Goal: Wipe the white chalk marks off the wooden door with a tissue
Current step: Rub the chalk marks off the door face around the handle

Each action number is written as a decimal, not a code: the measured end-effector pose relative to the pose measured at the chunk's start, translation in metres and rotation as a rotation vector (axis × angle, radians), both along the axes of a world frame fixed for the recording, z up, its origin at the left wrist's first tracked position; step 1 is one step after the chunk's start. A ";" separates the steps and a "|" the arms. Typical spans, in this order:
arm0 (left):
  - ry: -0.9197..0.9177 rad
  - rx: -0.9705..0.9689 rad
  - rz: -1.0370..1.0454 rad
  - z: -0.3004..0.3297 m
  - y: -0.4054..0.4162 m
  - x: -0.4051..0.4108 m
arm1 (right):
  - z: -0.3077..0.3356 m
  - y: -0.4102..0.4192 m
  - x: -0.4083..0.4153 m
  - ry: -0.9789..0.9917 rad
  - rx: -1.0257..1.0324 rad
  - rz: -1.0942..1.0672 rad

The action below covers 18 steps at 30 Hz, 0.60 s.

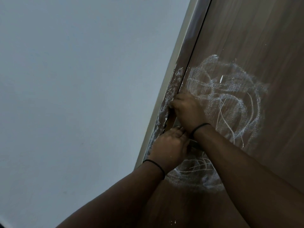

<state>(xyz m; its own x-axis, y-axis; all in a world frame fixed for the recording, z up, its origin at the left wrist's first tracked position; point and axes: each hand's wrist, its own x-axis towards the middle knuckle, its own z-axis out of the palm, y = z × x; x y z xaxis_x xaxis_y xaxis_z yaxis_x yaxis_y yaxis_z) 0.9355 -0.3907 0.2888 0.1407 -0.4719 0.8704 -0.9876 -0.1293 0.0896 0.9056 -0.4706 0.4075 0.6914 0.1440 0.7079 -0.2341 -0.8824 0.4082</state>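
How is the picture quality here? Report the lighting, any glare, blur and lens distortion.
Head view: dim, flat light with a bluish cast; both forearms read as dark shapes. No glare. The wide lens tilts and bows the door frame. The chalk marks on the wooden door are grainy but legible. The left hand and right hand are soft; no tissue can be made out.

Plain grey-blue wall (74, 79) — dimly lit — meets a pale door frame (166, 89).

Two hands are in view, the left hand (166, 148) and the right hand (187, 109), each wrist ringed by one dark band (199, 126), two bands altogether. One wooden door (263, 38) shows. The chalk marks (230, 92) form perhaps three patches: one large scribble, one lower, one along the frame (177, 79).
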 end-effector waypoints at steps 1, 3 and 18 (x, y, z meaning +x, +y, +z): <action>-0.012 -0.011 -0.007 0.000 0.000 0.001 | -0.004 -0.003 -0.007 0.015 -0.006 0.031; -0.023 -0.036 -0.004 -0.002 0.000 0.001 | -0.004 -0.013 -0.022 -0.047 0.009 0.073; 0.087 0.089 0.023 0.009 0.005 -0.005 | 0.012 -0.025 -0.037 -0.308 0.164 -0.008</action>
<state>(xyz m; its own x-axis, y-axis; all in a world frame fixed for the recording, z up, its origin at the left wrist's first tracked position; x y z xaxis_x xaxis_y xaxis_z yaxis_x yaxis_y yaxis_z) 0.9304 -0.3857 0.2980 0.2253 -0.5422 0.8095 -0.9733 -0.1627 0.1620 0.8681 -0.4955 0.4200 0.4427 0.0068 0.8967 -0.3309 -0.9281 0.1705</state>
